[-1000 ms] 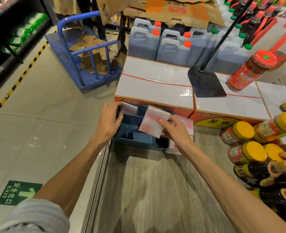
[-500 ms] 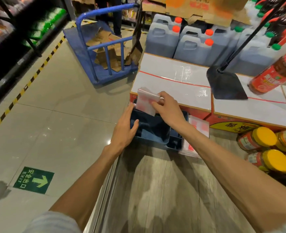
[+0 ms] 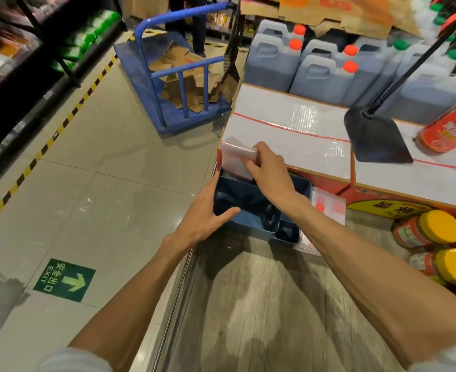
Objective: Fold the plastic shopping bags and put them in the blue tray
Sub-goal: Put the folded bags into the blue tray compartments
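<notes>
Since half a second ago my right hand (image 3: 268, 171) has carried the folded bag (image 3: 235, 162) down toward the far-left compartment of the blue tray (image 3: 251, 232), where its lower edge now dips behind the tray's far wall; a second ago it was held over the tray's middle. That grip is clamped on the bag's top edge, fingers curled over it and thumb pinching from the near side. Just below and to the left of it, my left hand (image 3: 208, 213) lies flat against the tray's left wall, fingers straight and together, thumb (image 3: 228, 212) hooked over the near-left rim, much as it did before. To the right of my right wrist, a stack of unfolded bags (image 3: 329, 208) lies on the wooden tabletop (image 3: 261, 304), touching the tray's right side. Beyond my right grip sit white-topped cartons (image 3: 288, 124), and further right lie yellow-lidded jars (image 3: 433, 229).
</notes>
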